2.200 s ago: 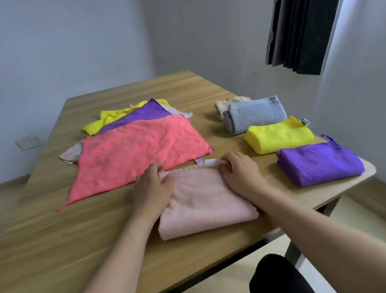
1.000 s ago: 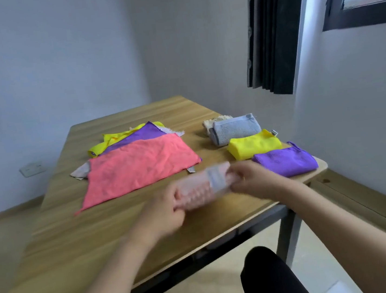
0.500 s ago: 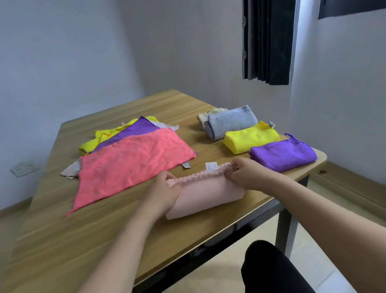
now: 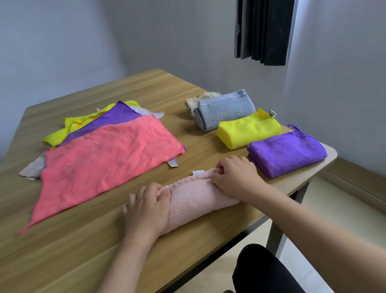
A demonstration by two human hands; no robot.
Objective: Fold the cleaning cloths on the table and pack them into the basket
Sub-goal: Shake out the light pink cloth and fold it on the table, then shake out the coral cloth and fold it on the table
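Both hands rest on a folded pale pink cloth (image 4: 193, 198) at the wooden table's (image 4: 55, 260) near edge: the left hand (image 4: 147, 208) lies flat, fingers loosely spread; the right hand (image 4: 236, 177) presses, fingers curled at its far edge. A folded purple cloth (image 4: 287, 153) sits just beside.

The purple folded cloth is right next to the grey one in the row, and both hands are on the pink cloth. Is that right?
Not quite. In the head view, the folded yellow cloth lies between the folded purple cloth and the grey cloth, so purple sits next to yellow, not grey. The rest holds: the left hand and right hand are both on the pink cloth.
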